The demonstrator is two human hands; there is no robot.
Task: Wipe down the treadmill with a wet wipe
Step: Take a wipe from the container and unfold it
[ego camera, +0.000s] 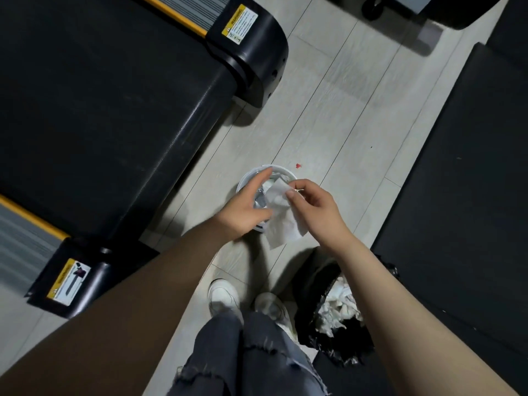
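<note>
Right hand pinches wet wipe by its top corner over white tub. Left hand wraps the tub, fingers curled round it. Treadmill lies to the left.

Matt black treadmill belt, glossy plastic end caps, crumpled white wipe

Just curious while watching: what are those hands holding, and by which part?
The right hand pinches a white wet wipe at its top corner. The left hand grips a silvery packet by its side.
</note>
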